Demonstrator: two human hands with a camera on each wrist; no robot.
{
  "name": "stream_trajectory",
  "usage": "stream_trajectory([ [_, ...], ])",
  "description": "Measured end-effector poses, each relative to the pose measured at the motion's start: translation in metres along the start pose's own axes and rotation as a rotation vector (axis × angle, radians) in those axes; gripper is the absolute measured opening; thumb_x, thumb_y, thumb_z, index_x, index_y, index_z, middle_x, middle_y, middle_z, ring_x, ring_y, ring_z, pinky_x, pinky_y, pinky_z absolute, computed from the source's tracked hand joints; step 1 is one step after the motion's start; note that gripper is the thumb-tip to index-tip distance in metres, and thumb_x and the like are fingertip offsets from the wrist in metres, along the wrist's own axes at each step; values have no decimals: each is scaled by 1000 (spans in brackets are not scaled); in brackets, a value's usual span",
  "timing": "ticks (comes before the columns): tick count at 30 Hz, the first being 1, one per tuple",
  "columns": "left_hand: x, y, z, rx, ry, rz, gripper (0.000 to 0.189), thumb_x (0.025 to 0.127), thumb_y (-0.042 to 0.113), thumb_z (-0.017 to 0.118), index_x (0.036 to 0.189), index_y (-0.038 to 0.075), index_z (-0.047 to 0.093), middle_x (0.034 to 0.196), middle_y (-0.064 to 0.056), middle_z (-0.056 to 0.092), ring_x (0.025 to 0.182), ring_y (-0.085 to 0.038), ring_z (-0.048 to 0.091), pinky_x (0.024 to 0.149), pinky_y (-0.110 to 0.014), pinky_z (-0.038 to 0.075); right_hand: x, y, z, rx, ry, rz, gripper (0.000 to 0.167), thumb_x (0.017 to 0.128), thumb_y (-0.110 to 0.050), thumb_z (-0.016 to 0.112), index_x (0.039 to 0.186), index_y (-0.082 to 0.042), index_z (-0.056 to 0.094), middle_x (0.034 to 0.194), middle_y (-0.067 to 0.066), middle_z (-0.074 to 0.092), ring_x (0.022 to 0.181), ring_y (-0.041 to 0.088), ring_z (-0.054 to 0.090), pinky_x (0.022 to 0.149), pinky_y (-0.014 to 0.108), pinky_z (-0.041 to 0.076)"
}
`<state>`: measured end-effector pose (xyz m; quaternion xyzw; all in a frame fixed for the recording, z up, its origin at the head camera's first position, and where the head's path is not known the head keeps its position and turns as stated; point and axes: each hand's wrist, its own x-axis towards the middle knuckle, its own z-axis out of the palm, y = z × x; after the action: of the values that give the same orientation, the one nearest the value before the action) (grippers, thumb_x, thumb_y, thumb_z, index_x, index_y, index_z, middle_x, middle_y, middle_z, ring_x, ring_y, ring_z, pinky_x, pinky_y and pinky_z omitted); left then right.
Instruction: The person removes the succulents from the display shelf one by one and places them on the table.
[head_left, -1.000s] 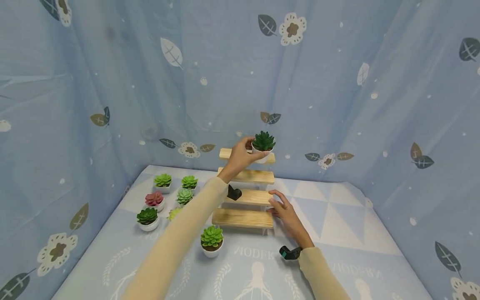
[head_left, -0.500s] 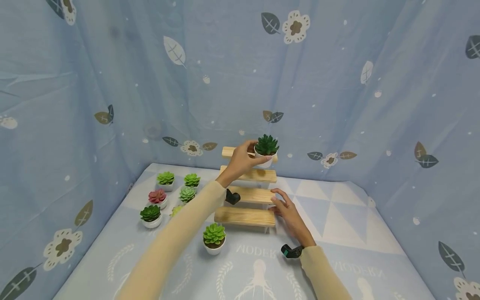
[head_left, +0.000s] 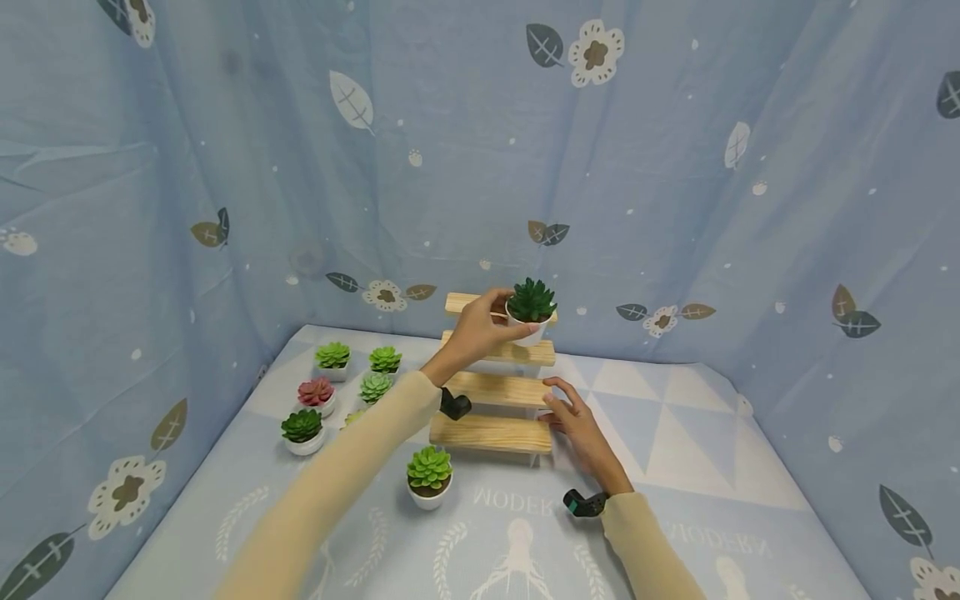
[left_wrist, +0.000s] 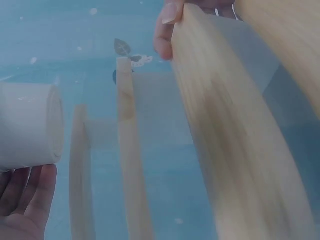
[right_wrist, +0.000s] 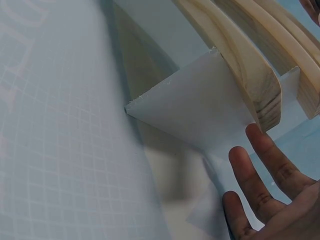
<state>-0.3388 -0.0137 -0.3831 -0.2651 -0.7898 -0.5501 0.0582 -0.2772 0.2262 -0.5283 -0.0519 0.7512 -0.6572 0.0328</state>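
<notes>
My left hand point(head_left: 483, 327) grips the white pot point(left_wrist: 30, 125) of a dark green succulent point(head_left: 532, 302). In the head view the pot overlaps the right part of the upper two boards of a stepped wooden stand point(head_left: 491, 433). The left wrist view shows the pot apart from the boards, its base facing them. My right hand point(head_left: 581, 429) rests against the stand's right side, by the ends of the lower boards. In the right wrist view its fingers are extended, one fingertip touching a board end point(right_wrist: 270, 107) beside the translucent side panel point(right_wrist: 200, 95).
A bright green succulent point(head_left: 429, 473) stands in front of the stand. Several more potted succulents are grouped at the left, among them a red one point(head_left: 317, 392) and a dark green one point(head_left: 302, 427). Patterned blue curtains point(head_left: 450, 125) enclose the table's back and sides.
My left hand has lowered the potted succulent slightly and drawn it a little toward me. My right hand stays against the stand. The head view has shifted slightly.
</notes>
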Motion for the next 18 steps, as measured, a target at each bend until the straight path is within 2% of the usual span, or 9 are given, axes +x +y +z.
stream_trajectory([
  [5, -8, 2, -2, 13, 3, 15, 82, 85, 53, 83, 149, 13, 50, 122, -1, 61, 107, -17, 63, 90, -39, 55, 0, 0, 1, 14, 7, 3, 51, 103, -50, 59, 149, -30, 48, 134, 17, 62, 110, 33, 66, 103, 52, 47],
  [9, -15, 1, -2, 23, 0, 3, 84, 83, 53, 84, 149, 13, 50, 127, 0, 61, 107, -15, 63, 90, -37, 56, 0, 0, 0, 17, 4, 2, 53, 102, -51, 60, 149, -30, 48, 136, 17, 60, 111, 34, 66, 104, 55, 45],
  [18, -31, 3, -2, 34, -13, 30, 80, 84, 48, 85, 147, 11, 52, 130, -3, 61, 109, -16, 65, 93, -34, 56, -1, -1, -1, 15, -17, 14, 53, 103, -54, 57, 150, -31, 46, 145, 19, 54, 116, 37, 64, 109, 58, 40],
])
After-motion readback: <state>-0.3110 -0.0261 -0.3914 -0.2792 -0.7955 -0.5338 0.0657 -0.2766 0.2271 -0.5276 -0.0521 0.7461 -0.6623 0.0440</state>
